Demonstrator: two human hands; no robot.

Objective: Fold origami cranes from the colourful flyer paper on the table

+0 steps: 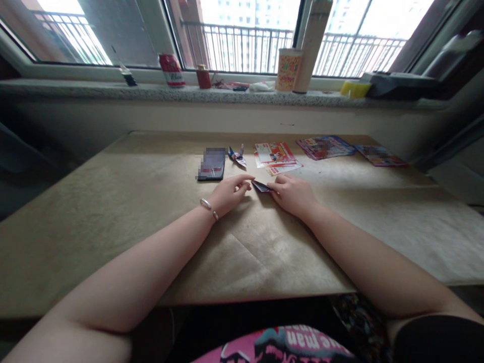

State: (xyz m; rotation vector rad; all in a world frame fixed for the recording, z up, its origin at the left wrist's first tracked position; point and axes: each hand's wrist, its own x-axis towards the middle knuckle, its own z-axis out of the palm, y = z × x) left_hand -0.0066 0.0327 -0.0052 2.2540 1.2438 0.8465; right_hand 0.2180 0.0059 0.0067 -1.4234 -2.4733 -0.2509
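Observation:
A small folded piece of dark printed paper (pixel 261 186) lies low over the table between my two hands. My right hand (pixel 293 194) pinches its right corner between thumb and fingers. My left hand (pixel 231 193), with a silver bracelet at the wrist, is open, its fingers curved and apart. Its index fingertip is at the left tip of the folded paper; whether it touches I cannot tell. Just beyond my hands stands a folded paper crane (pixel 237 156). To its left a phone or tablet (pixel 212 164) lies with its blurred screen up.
Red and white printed sheets (pixel 278 155) lie behind my right hand. Farther right are a stack of colourful sheets (pixel 325 147) and another pile (pixel 381 155). A stone windowsill (pixel 151 91) holds a drink can (pixel 172 70), a paper cup (pixel 288 69) and a yellow sponge-like block (pixel 355 89).

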